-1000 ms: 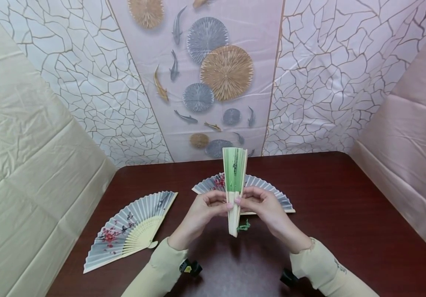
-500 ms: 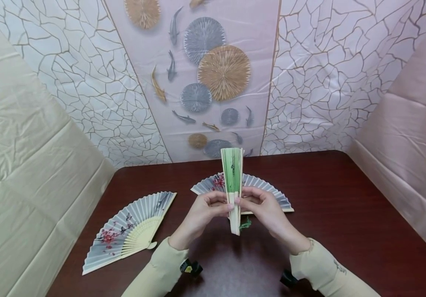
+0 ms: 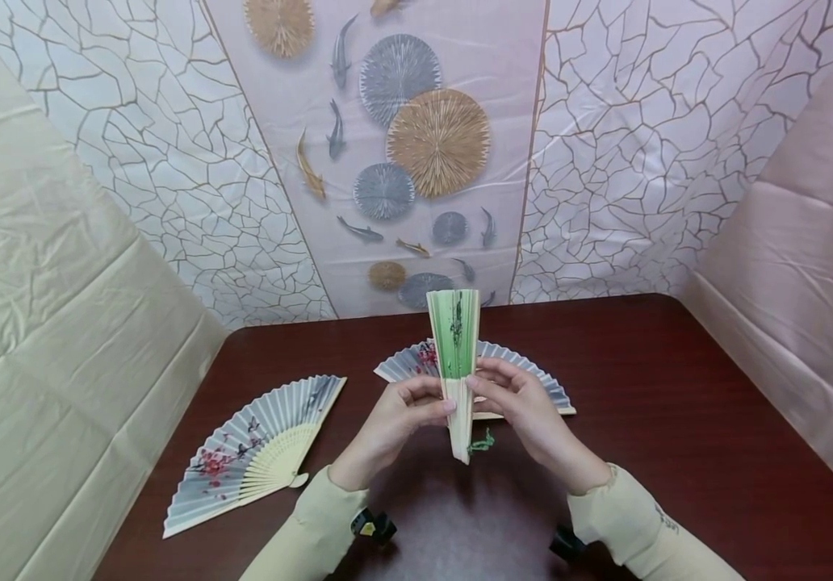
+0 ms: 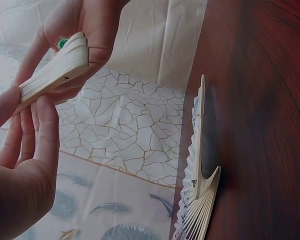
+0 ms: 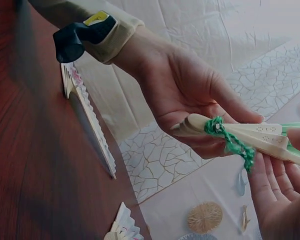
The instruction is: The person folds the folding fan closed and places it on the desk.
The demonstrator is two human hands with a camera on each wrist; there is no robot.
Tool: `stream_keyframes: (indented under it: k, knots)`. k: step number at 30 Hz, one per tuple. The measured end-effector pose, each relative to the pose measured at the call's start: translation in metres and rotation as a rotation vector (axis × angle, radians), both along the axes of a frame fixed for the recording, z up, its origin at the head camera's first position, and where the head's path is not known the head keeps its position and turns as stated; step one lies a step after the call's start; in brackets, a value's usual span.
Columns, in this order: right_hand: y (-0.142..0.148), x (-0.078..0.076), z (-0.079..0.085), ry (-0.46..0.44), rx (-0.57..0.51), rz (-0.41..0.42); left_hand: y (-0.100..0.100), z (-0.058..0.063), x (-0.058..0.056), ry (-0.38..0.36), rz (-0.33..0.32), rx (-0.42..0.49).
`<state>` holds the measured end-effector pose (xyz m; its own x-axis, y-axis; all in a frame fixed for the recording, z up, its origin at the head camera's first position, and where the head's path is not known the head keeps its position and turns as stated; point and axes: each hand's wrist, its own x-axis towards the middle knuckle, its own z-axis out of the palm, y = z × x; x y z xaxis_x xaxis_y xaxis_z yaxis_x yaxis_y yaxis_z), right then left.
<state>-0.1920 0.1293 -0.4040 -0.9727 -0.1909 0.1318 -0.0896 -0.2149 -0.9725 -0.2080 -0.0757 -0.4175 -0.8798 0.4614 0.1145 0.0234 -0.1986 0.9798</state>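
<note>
A mostly folded green hand fan (image 3: 453, 339) stands nearly upright above the table, its leaf at the top and its pale ribs pointing down. My left hand (image 3: 390, 426) pinches the ribs from the left, thumb in front and fingers behind. From the right, my right hand (image 3: 536, 420) holds it with the thumb near the lower edge of the green leaf. A knotted green cord (image 5: 230, 140) hangs at the rivet end. In the right wrist view the pierced outer ribs (image 5: 262, 140) are slightly parted. The left wrist view shows the stacked rib ends (image 4: 65, 67) between both hands.
One grey fan with red blossoms (image 3: 264, 452) lies spread on the table at the left. Behind my hands lies another spread grey fan (image 3: 525, 375), partly hidden by the green one. The dark red table (image 3: 678, 452) is walled by hanging cloth (image 3: 787, 266).
The green fan has turned a little in my hands, and its top looks slightly wider than half a second ago. My right thumb has shifted up along the ribs.
</note>
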Motion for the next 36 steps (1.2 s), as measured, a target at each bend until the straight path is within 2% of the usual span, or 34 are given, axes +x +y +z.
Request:
stream_keyframes:
  k: [7, 19, 29, 36]
  knots:
    - [0.001, 0.003, -0.001, 0.043, 0.076, 0.06, 0.0, -0.001, 0.0, 0.002, -0.008, 0.009]
    - [-0.002, 0.009, 0.003, 0.086, 0.154, 0.007, 0.0, 0.001, 0.004, -0.009, -0.004, 0.012]
    - [-0.002, 0.012, 0.001, 0.179, 0.193, -0.006, 0.0, 0.002, 0.008, -0.01, -0.03, 0.026]
    - [-0.003, 0.013, 0.002, 0.138, 0.16, -0.004, 0.0, -0.001, 0.008, -0.002, -0.046, 0.036]
